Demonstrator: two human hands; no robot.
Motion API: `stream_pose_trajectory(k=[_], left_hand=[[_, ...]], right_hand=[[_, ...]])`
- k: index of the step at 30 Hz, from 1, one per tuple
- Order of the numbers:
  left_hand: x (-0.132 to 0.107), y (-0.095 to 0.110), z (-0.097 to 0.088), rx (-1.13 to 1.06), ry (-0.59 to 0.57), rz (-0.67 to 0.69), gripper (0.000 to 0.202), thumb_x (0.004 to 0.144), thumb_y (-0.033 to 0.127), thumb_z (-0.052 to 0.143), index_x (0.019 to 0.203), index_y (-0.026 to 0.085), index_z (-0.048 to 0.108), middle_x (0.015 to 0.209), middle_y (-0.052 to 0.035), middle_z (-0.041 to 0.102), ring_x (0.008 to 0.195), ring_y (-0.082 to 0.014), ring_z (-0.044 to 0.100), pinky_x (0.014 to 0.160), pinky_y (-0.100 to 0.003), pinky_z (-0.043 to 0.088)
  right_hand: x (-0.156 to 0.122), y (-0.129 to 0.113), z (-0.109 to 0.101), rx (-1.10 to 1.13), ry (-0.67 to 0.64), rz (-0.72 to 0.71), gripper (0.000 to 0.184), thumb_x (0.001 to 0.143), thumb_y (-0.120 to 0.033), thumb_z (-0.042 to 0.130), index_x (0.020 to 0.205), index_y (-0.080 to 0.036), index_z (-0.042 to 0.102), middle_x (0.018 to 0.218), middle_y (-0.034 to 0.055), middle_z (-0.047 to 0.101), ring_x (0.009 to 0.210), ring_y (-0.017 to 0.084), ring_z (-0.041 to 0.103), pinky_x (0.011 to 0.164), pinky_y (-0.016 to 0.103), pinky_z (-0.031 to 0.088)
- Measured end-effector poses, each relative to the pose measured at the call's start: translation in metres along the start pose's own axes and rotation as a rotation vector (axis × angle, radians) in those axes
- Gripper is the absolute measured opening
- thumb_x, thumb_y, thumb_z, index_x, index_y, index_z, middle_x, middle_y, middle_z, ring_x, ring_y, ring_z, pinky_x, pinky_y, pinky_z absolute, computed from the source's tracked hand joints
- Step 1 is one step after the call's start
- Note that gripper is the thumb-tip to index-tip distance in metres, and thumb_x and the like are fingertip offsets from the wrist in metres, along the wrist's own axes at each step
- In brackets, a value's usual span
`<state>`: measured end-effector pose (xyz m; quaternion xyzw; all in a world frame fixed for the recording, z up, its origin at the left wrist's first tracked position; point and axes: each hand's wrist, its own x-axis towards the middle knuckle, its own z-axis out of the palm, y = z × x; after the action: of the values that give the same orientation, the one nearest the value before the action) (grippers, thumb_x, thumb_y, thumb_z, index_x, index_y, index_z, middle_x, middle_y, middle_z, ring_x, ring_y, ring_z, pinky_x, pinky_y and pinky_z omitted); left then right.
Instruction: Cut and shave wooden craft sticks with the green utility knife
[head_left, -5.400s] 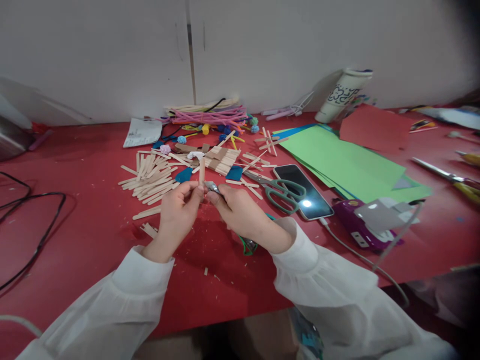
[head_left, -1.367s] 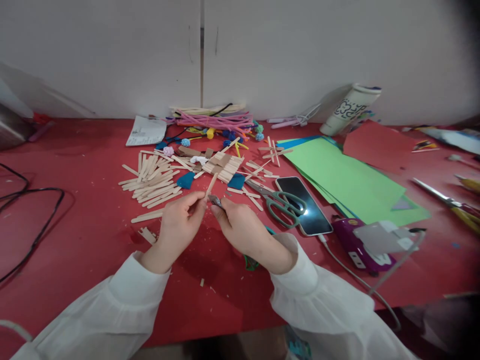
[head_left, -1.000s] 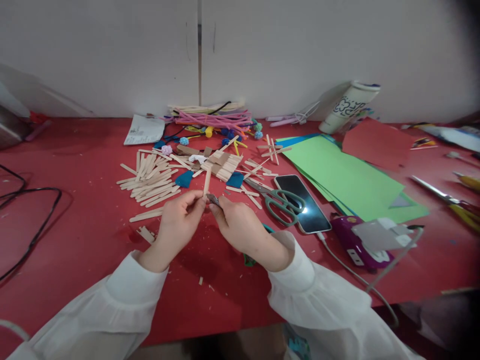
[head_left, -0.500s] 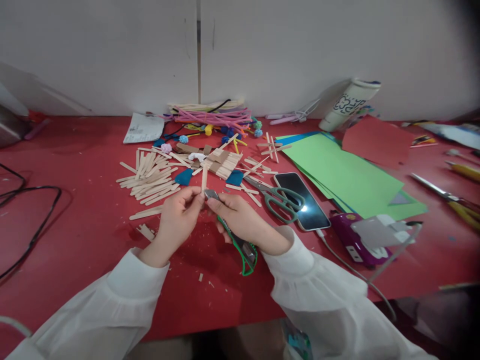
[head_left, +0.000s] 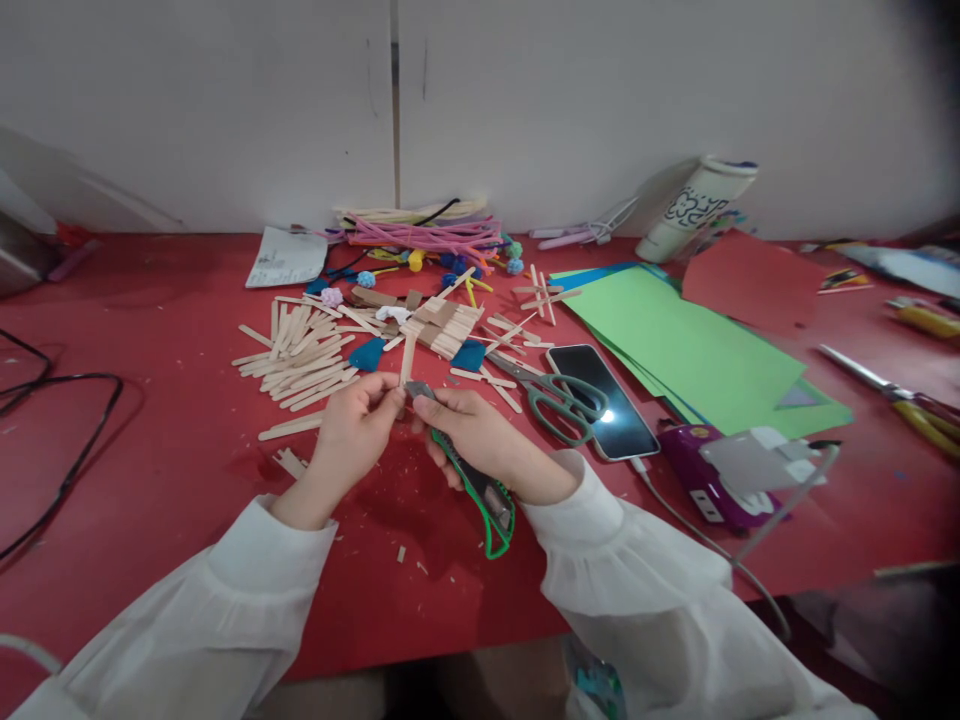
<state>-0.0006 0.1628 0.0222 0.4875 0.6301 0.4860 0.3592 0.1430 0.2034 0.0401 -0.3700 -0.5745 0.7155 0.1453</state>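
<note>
My left hand (head_left: 358, 430) pinches a wooden craft stick (head_left: 408, 358) that points up and away from me. My right hand (head_left: 472, 430) is closed around a green and black utility knife (head_left: 480, 490), its metal tip against the stick near my left fingertips. Just beyond my hands, several sticks joined side by side form a small panel (head_left: 448, 325) with a brown strip across it. A heap of loose craft sticks (head_left: 300, 350) lies to the left. Blue felt pieces (head_left: 367, 354) rest close by. Where the blade meets the wood is too small to make out.
Grey-handled scissors (head_left: 566, 405) overlap a lit phone (head_left: 607, 410) on the right. Green paper sheets (head_left: 697, 350), a purple power block (head_left: 697, 480) and a white tumbler (head_left: 690, 210) stand or lie beyond. Pipe cleaners (head_left: 427, 232) line the back. A black cable (head_left: 90, 450) curls at left.
The utility knife's tip has shifted slightly left and its handle end a little down. Both hands keep their hold, and the stick stays nearly in place.
</note>
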Motion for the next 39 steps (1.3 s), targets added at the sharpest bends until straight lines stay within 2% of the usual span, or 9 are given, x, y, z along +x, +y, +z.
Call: stream_pose_trajectory(k=[9, 14, 16, 21, 25, 30, 32, 37, 39], left_hand=[[-0.002, 0.004, 0.002, -0.069, 0.026, 0.015, 0.02, 0.072, 0.034, 0.056, 0.075, 0.015, 0.061, 0.06, 0.0017, 0.059, 0.057, -0.0116, 0.055, 0.06, -0.023, 0.046], [-0.004, 0.006, 0.002, 0.059, 0.083, 0.05, 0.02, 0.073, 0.035, 0.056, 0.074, 0.016, 0.062, 0.065, -0.0001, 0.062, 0.059, -0.0125, 0.055, 0.058, -0.023, 0.043], [-0.004, 0.006, 0.003, 0.029, 0.085, 0.043, 0.02, 0.074, 0.036, 0.056, 0.075, 0.016, 0.062, 0.065, -0.0006, 0.063, 0.06, -0.013, 0.056, 0.059, -0.023, 0.044], [-0.005, 0.004, 0.007, -0.039, 0.124, 0.082, 0.018, 0.074, 0.033, 0.056, 0.074, 0.016, 0.062, 0.063, 0.0007, 0.062, 0.059, -0.0119, 0.055, 0.057, -0.022, 0.043], [-0.006, 0.006, 0.008, -0.13, 0.102, 0.065, 0.017, 0.074, 0.032, 0.057, 0.073, 0.016, 0.062, 0.055, 0.0033, 0.056, 0.052, -0.0099, 0.051, 0.053, -0.021, 0.041], [-0.005, 0.009, 0.006, -0.193, 0.097, 0.029, 0.015, 0.071, 0.03, 0.059, 0.074, 0.016, 0.064, 0.057, 0.0016, 0.059, 0.058, -0.0119, 0.056, 0.062, -0.024, 0.047], [-0.005, 0.009, 0.007, -0.215, 0.087, 0.003, 0.015, 0.07, 0.03, 0.059, 0.072, 0.016, 0.064, 0.061, 0.0004, 0.062, 0.059, -0.0122, 0.057, 0.063, -0.025, 0.049], [-0.005, 0.007, 0.009, -0.261, 0.082, -0.027, 0.019, 0.067, 0.033, 0.064, 0.074, 0.016, 0.066, 0.066, -0.0002, 0.065, 0.061, -0.0122, 0.058, 0.064, -0.026, 0.049], [-0.005, 0.006, 0.01, -0.3, 0.11, -0.021, 0.02, 0.064, 0.033, 0.068, 0.075, 0.016, 0.067, 0.072, -0.0018, 0.067, 0.069, -0.0136, 0.06, 0.069, -0.026, 0.049]], right_hand=[[-0.001, -0.002, 0.0, 0.082, -0.046, 0.009, 0.029, 0.093, -0.033, 0.036, 0.071, -0.018, 0.048, 0.04, -0.0089, 0.047, 0.025, 0.007, 0.044, 0.028, 0.016, 0.035], [0.001, 0.004, 0.003, -0.332, 0.152, -0.168, 0.024, 0.091, -0.03, 0.043, 0.07, -0.019, 0.042, 0.044, -0.0082, 0.046, 0.029, 0.006, 0.047, 0.032, 0.015, 0.034], [0.001, 0.006, 0.004, -0.382, 0.164, -0.211, 0.023, 0.092, -0.03, 0.042, 0.071, -0.02, 0.041, 0.046, -0.0082, 0.046, 0.029, 0.006, 0.047, 0.031, 0.015, 0.033], [0.001, 0.006, 0.008, -0.138, 0.101, -0.144, 0.022, 0.092, -0.033, 0.04, 0.074, -0.02, 0.04, 0.043, -0.01, 0.046, 0.027, 0.006, 0.045, 0.027, 0.014, 0.033], [0.0, 0.004, 0.005, 0.098, -0.035, -0.096, 0.027, 0.091, -0.036, 0.039, 0.073, -0.018, 0.045, 0.04, -0.0094, 0.047, 0.026, 0.006, 0.045, 0.028, 0.014, 0.034], [-0.001, 0.002, -0.001, 0.251, -0.163, -0.168, 0.029, 0.089, -0.041, 0.041, 0.074, -0.018, 0.049, 0.042, -0.0091, 0.048, 0.026, 0.006, 0.045, 0.028, 0.015, 0.033], [-0.001, 0.001, -0.002, 0.222, -0.12, -0.24, 0.03, 0.089, -0.042, 0.04, 0.074, -0.018, 0.049, 0.043, -0.0091, 0.048, 0.027, 0.006, 0.045, 0.029, 0.015, 0.032], [0.002, 0.002, -0.003, -0.065, 0.236, -0.36, 0.022, 0.083, -0.038, 0.052, 0.074, -0.019, 0.047, 0.046, -0.0093, 0.048, 0.032, 0.005, 0.047, 0.033, 0.015, 0.035], [0.003, 0.003, -0.002, -0.176, 0.309, -0.357, 0.016, 0.079, -0.032, 0.057, 0.078, -0.019, 0.049, 0.049, -0.0094, 0.048, 0.034, 0.006, 0.048, 0.034, 0.016, 0.036]])
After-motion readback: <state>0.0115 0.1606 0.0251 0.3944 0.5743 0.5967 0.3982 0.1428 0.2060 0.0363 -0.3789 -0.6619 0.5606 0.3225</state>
